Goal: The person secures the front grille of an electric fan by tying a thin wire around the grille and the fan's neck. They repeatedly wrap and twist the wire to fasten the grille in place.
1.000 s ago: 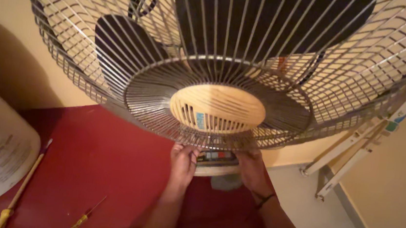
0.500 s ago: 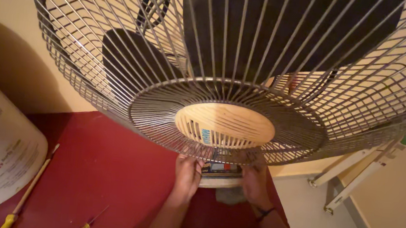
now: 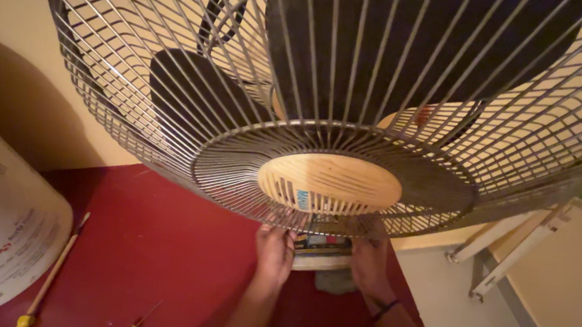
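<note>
Red floor (image 3: 158, 243) — fingertips behind fan grille (image 3: 348, 154)

head cam | looks down, close behind fan grille (image 3: 337, 118) | red floor (image 3: 156, 257) below

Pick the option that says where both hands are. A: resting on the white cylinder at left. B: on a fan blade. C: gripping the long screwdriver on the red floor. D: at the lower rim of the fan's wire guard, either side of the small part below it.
D: the left hand and right hand sit just under the wire guard, flanking the small part.
</note>
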